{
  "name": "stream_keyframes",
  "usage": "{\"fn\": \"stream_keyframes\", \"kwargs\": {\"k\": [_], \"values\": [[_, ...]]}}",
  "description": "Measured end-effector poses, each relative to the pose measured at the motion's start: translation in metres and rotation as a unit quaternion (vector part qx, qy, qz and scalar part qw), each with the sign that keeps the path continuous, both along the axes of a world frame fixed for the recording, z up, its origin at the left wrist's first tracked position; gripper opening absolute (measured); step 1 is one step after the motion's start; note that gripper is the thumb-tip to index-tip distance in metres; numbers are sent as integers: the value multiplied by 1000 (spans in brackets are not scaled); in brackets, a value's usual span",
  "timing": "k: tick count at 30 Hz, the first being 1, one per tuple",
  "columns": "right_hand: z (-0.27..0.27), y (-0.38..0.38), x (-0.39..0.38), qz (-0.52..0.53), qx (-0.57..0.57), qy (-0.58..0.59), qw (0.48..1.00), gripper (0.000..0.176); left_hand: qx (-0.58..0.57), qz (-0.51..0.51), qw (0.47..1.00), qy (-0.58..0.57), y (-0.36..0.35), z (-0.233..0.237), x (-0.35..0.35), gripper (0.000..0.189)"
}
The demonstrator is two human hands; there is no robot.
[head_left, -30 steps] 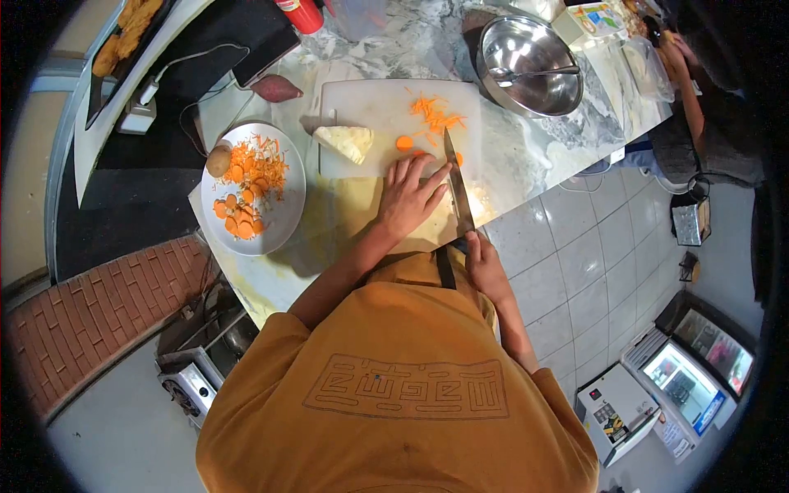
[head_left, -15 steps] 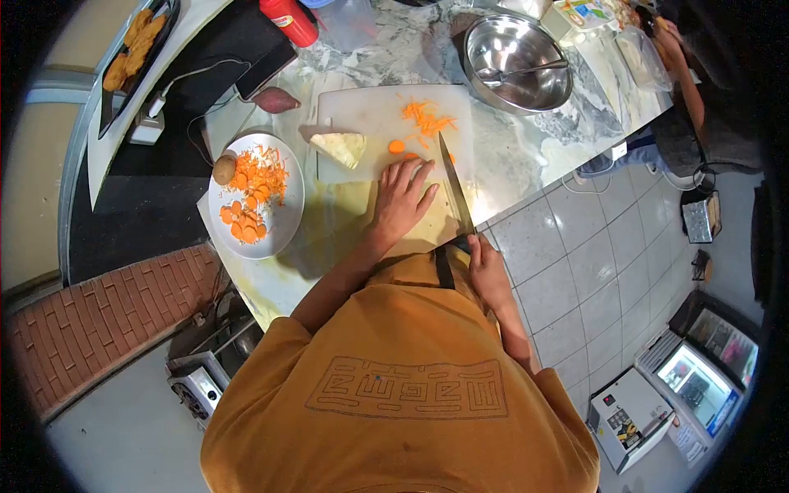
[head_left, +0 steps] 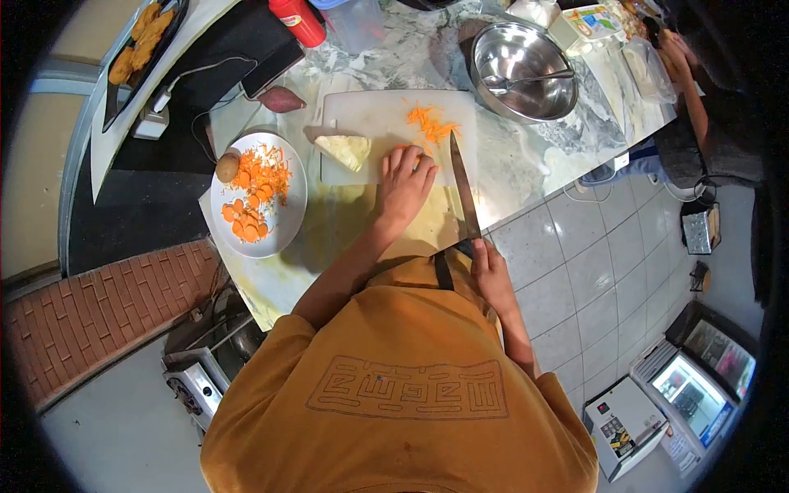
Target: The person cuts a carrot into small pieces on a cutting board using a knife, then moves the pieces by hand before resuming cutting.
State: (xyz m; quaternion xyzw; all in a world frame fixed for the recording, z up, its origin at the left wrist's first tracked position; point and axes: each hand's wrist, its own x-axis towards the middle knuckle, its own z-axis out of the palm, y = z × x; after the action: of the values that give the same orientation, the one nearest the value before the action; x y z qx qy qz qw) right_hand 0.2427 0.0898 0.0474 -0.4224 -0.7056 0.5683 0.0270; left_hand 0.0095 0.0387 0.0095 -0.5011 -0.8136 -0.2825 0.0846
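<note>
My right hand (head_left: 494, 278) is wrapped round the handle of a long kitchen knife (head_left: 465, 185), whose blade points away from me over the right part of the white cutting board (head_left: 362, 105). My left hand (head_left: 404, 187) lies on the board with its fingers bent over carrot slices (head_left: 426, 149); only bits of orange show at the fingertips. Beyond the knife tip is a small heap of carrot shreds (head_left: 433, 124). A pale wedge of cabbage (head_left: 345, 151) sits left of my left hand.
On the left, a white plate (head_left: 288, 222) holds carrot shreds, carrot slices and a brown round item (head_left: 227, 168). A purple sweet potato (head_left: 281, 99) lies behind it. A steel bowl (head_left: 526, 103) with a spoon stands back right. Another person's arm (head_left: 689, 90) is at the far right.
My left hand has shifted over the carrot slices that lay visible before, and its fingers have drawn together. The knife stays in my right hand; the view has shifted slightly.
</note>
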Motion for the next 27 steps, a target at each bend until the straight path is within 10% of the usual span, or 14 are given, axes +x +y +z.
{"fn": "stream_keyframes", "kwargs": {"k": [8, 12, 14, 27], "values": [[22, 2, 2, -57, -241, 7, 969, 44, 32, 33, 998, 49, 29, 16, -37, 12], [40, 7, -1, -75, -443, 16, 893, 45, 88, 24, 936, -340, 17, 9, -29, 15], [42, 6, -1, -64, -474, 17, 878, 46, 100, -68, 522, -844, 0, 9, -27, 19], [29, 3, -1, -85, -423, 7, 902, 44, 119, -46, 645, -753, -9, -8, -25, 21]]}}
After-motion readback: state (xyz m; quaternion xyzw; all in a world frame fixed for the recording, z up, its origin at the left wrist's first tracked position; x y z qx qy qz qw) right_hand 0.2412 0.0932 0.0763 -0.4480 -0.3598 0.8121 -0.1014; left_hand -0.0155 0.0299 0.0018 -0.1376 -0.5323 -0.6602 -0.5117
